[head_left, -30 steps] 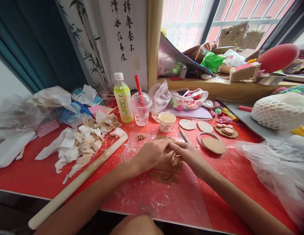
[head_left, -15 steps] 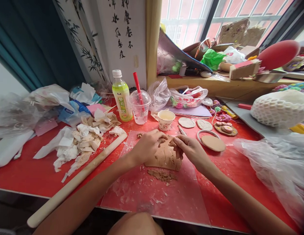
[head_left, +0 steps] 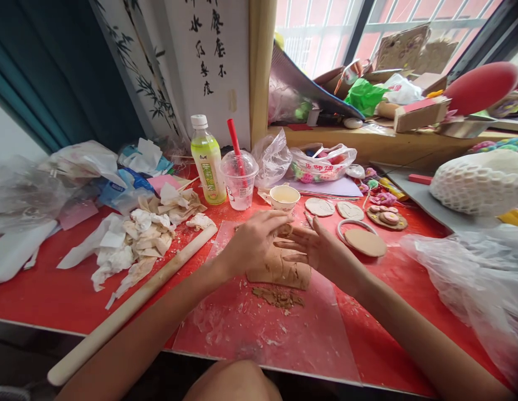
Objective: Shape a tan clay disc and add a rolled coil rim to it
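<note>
My left hand (head_left: 255, 240) is closed, its fingers bent around a small piece of brown clay (head_left: 286, 229) that they partly hide. Facing it, my right hand (head_left: 315, 250) is open with the palm turned inward and the fingers stretched toward the left hand. Below both hands lies a rolled-out clay slab (head_left: 279, 273), its surface cracked and its far part covered by the hands. Crumbled clay scraps (head_left: 279, 297) lie along its near edge. Slab and scraps rest on a clear plastic sheet (head_left: 263, 340).
A wooden rolling pin (head_left: 133, 303) lies at left beside crumpled tissues (head_left: 137, 236). Behind the hands stand a paper cup (head_left: 284, 196), a lidded plastic cup (head_left: 239, 186) and a drink bottle (head_left: 209, 167). Right of them are clay discs (head_left: 365, 241) and a ring (head_left: 339, 227).
My right hand has gone from pinching clay to open, with its fingers spread out. My left hand has moved slightly right and now has the clay piece at its fingertips.
</note>
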`<state>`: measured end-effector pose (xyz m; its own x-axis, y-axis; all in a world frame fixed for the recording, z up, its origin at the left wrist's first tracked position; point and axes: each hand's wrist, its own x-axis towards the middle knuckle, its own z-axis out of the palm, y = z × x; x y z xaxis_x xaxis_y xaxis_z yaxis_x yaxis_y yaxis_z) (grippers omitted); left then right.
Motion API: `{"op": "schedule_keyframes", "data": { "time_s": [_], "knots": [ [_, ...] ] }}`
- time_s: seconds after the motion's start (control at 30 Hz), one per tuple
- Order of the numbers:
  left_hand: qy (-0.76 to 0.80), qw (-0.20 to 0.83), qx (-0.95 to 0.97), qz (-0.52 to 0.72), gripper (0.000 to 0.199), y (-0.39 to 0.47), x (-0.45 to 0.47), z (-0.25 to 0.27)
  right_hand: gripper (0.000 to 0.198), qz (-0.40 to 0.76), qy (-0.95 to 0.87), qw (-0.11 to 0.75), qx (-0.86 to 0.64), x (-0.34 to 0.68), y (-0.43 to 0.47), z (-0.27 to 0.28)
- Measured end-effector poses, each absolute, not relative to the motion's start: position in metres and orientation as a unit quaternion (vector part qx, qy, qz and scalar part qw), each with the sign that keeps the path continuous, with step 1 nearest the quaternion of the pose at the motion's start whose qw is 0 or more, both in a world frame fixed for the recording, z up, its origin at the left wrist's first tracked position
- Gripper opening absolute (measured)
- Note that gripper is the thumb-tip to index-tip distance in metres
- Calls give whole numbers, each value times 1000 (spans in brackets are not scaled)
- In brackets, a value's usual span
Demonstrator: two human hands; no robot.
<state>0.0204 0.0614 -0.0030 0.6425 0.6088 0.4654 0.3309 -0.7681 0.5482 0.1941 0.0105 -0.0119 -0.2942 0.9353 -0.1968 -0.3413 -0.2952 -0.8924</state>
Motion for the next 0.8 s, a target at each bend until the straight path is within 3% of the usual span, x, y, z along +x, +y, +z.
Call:
{"op": "schedule_keyframes", "data": {
  "time_s": [0.1, 0.23, 0.4, 0.53, 0.8],
  "knots": [
    [185, 175, 921, 293, 41, 61, 22, -14, 60, 740, -386, 426, -350, 190, 7, -10],
    [224, 193, 916, 273, 46, 57, 23, -19, 71, 744, -396, 408, -351, 189, 5, -7],
    [351, 269, 832, 335, 26, 63, 16, -6, 83, 802, -348, 318, -367, 195, 8, -12],
    [402, 303, 767, 397, 15, 75, 6, 9, 72, 774, -315, 373, -403, 200, 14, -13],
    [406, 417, 696, 421, 24, 81, 16, 0, 68, 753, -282, 419, -422, 202, 17, -7]
  ]
}}
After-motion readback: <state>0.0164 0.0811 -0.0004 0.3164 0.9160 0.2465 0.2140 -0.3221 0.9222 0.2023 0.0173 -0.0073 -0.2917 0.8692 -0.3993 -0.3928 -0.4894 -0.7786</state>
